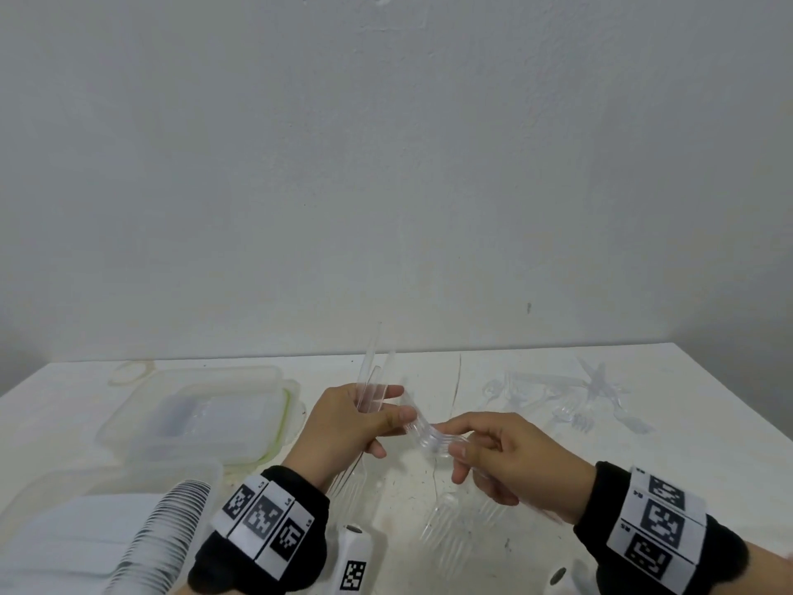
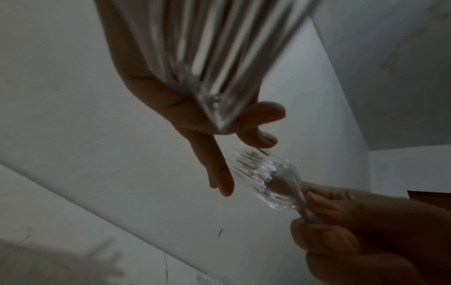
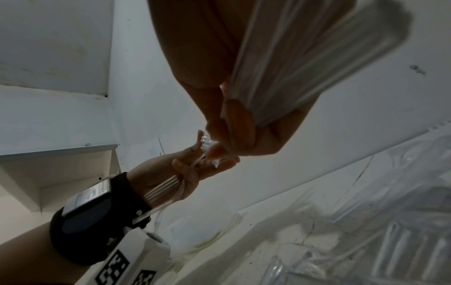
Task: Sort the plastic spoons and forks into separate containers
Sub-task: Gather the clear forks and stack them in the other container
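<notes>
Forks (image 1: 372, 390) sat bunched in left hand (image 1: 343, 427), right hand (image 1: 510, 457) pinched a nested stack (image 1: 431, 440); unsorted cutlery pile (image 1: 600, 401) beyond right hand on surface (image 1: 686, 423), sorting seemed partway

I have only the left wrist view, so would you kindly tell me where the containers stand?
Observer: Two clear containers stand on the table, left of the left hand: a far container with a green seal and a near container at the picture's lower edge.
Operator: The right hand pinches a nested stack here; is other cutlery loose?
Observer: Yes, a loose pile lies on the table's far right side.
Operator: What is the left hand's bundle?
Observer: Forks: the right wrist view shows tines near that wrist.
</notes>
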The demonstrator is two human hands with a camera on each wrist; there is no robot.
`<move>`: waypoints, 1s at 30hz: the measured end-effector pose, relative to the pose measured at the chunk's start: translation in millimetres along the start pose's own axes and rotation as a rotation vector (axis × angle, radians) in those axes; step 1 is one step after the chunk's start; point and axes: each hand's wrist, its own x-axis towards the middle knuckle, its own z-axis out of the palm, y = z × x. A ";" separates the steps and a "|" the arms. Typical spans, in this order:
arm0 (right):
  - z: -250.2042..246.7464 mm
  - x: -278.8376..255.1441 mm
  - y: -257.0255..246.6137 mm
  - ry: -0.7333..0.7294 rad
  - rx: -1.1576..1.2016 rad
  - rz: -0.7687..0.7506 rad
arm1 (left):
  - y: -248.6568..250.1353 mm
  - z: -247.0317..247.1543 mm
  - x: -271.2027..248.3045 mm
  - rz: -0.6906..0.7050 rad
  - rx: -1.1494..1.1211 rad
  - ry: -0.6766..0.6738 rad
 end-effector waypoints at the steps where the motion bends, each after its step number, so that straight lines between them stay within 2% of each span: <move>1: 1.3 -1.1 -0.9 0.011 -0.003 -0.004 | 0.6 0.1 0.7 -0.001 -0.014 0.011; 3: -1.3 -0.1 -6.3 0.110 0.000 0.001 | 2.3 -0.3 0.1 -0.008 -0.052 0.012; 6: -14.1 12.5 -26.0 0.269 0.008 -0.047 | 2.2 2.8 -4.2 -0.020 -0.006 -0.087; 9: -19.0 28.9 -41.7 0.266 -0.093 -0.096 | -0.7 13.9 -7.8 -0.035 0.046 -0.207; 12: -16.0 40.1 -42.1 0.215 -0.050 -0.065 | -1.2 20.3 -6.8 -0.044 0.068 -0.264; 17: -15.4 47.5 -35.7 0.230 0.141 -0.025 | -2.4 14.6 -4.2 -0.088 0.017 -0.269; 25: -31.9 52.7 -32.4 0.322 0.212 -0.017 | -6.5 10.6 -2.9 -0.104 -0.061 -0.302; 30: -54.6 52.5 -27.6 0.484 0.362 0.001 | -7.4 3.7 -3.5 -0.122 -0.132 -0.257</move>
